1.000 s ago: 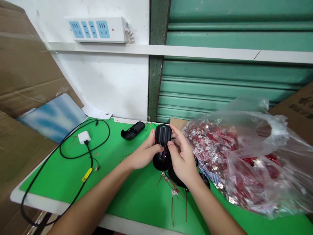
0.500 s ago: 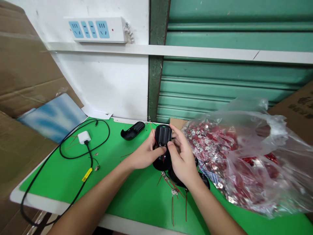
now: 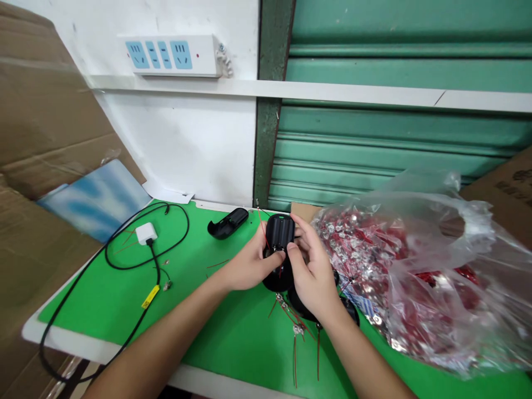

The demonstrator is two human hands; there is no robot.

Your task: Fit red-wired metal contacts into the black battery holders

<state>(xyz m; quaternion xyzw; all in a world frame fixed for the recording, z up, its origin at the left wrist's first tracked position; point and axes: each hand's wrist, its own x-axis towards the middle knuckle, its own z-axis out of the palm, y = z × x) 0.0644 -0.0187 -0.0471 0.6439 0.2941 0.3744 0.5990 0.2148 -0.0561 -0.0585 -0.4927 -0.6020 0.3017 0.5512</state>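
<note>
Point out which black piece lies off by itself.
The black shell beyond the left hand; another black piece is held, others lie beside the right hand.

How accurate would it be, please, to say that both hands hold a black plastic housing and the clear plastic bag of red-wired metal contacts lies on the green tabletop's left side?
Only the side is wrong: in the head view, the clear plastic bag lies on the right side of the green tabletop. The left hand and right hand do hold a black plastic housing.
</note>
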